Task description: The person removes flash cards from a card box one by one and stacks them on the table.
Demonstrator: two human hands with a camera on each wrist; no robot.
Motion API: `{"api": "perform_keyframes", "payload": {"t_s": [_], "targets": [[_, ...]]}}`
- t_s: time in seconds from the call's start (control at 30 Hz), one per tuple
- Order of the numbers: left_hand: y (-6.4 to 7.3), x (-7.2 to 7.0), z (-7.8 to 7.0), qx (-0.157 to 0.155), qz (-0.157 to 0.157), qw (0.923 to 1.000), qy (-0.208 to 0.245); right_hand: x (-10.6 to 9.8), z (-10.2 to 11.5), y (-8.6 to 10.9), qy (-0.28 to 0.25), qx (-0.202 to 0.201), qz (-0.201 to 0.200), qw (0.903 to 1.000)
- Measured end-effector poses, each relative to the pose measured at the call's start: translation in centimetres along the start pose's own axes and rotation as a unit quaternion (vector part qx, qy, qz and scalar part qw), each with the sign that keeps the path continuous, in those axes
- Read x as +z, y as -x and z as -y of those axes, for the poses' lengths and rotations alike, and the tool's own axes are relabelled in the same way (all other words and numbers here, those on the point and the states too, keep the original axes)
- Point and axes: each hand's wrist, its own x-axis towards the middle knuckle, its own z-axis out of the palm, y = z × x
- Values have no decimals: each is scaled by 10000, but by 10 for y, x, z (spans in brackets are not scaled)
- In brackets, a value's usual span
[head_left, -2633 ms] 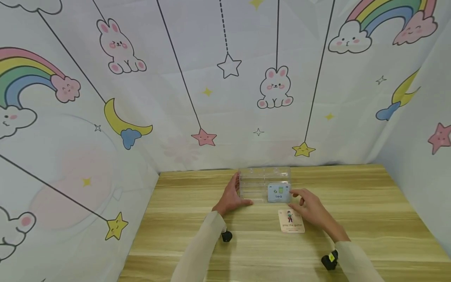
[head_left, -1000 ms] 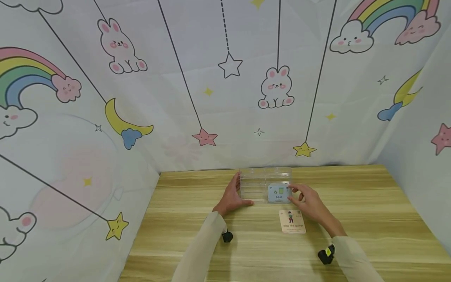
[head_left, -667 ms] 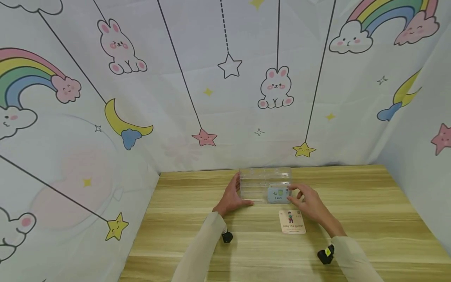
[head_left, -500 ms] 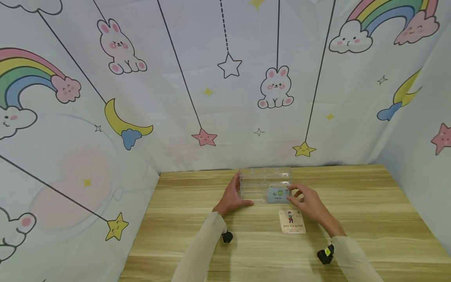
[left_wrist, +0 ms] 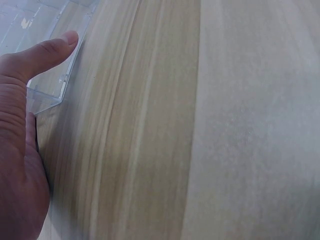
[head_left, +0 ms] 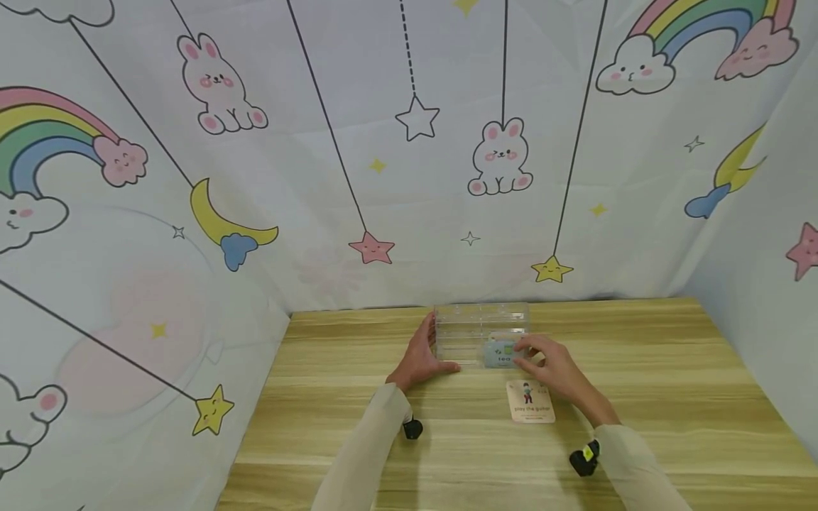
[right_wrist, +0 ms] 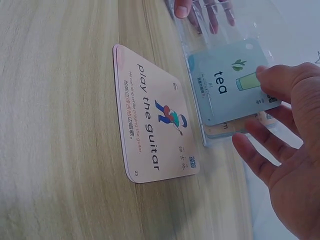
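Note:
A clear plastic rack with compartments (head_left: pixel 456 330) stands at the back of the table. My left hand (head_left: pixel 420 357) grips its left side, thumb along the front and fingers round the side; in the left wrist view the thumb (left_wrist: pixel 50 52) lies over the rack's edge. In the lower right compartment, my right hand (head_left: pixel 554 367) pinches a light blue "tea" flashcard (right_wrist: pixel 220 75) by its right end. That card leans to the left. Behind it a paler card (right_wrist: pixel 225 128) shows, mostly covered. A "play the guitar" flashcard (head_left: pixel 530 403) lies flat on the table in front.
The light wood table (head_left: pixel 473 468) meets a white cloth backdrop (head_left: pixel 434 213) with printed bunnies, stars and rainbows right behind the rack. Similar cloth stands along both sides. Black wrist cameras sit at the cuffs of the pale sleeves (head_left: pixel 364 447).
The tea card has shifted left and tilted in its compartment, uncovering part of the paler card behind it. My right hand has moved slightly left with it; my left hand stays on the rack.

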Motion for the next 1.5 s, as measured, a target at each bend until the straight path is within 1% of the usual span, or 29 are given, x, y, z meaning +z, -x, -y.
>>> {"api": "perform_keyframes", "payload": {"t_s": [0.23, 0.47, 0.7, 0.93, 1.17, 1.5], "targets": [[0, 1, -1, -29, -6, 10000, -17, 1, 2, -4, 37, 57, -17, 10000], [0, 0, -1, -87, -17, 10000, -2, -4, 10, -10, -16, 71, -59, 10000], [0, 0, -2, -7, -8, 10000, 25, -8, 17, -13, 1, -39, -184, 9998], [1, 1, -4, -78, -7, 10000, 37, -11, 21, -12, -86, -149, -280, 9995], [3, 0, -6, -124, -7, 9999, 37, -17, 23, -10, -149, -103, -404, 9990], [3, 1, -5, -153, 3, 9999, 21, -26, 26, -3, -410, -159, -498, 9978]]}}
